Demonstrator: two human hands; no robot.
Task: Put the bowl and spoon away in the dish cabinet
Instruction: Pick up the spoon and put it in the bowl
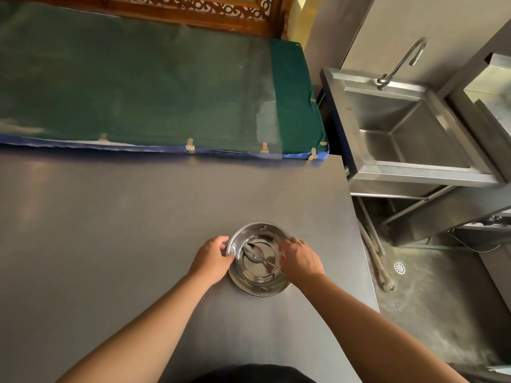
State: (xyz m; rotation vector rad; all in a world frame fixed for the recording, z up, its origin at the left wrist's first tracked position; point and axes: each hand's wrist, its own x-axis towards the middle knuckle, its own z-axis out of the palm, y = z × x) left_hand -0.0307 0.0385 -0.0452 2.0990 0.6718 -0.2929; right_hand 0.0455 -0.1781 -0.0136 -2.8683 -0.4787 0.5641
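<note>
A shiny steel bowl (pixel 258 283) stands on the grey counter (pixel 138 230), near its right edge. A metal spoon (pixel 255 255) lies inside it, scoop to the upper left, handle running down to the right. My left hand (pixel 211 258) grips the bowl's left rim with thumb and fingers. My right hand (pixel 300 258) holds the bowl's right rim, its fingers over the end of the spoon handle; whether they pinch the handle I cannot tell. No dish cabinet shows in this view.
A green cloth-covered surface (pixel 152 92) runs along the counter's far edge. To the right stands a steel sink (pixel 409 128) with a curved tap (pixel 401 62). Below it are the concrete floor, a drain (pixel 399 268) and hoses (pixel 376 255).
</note>
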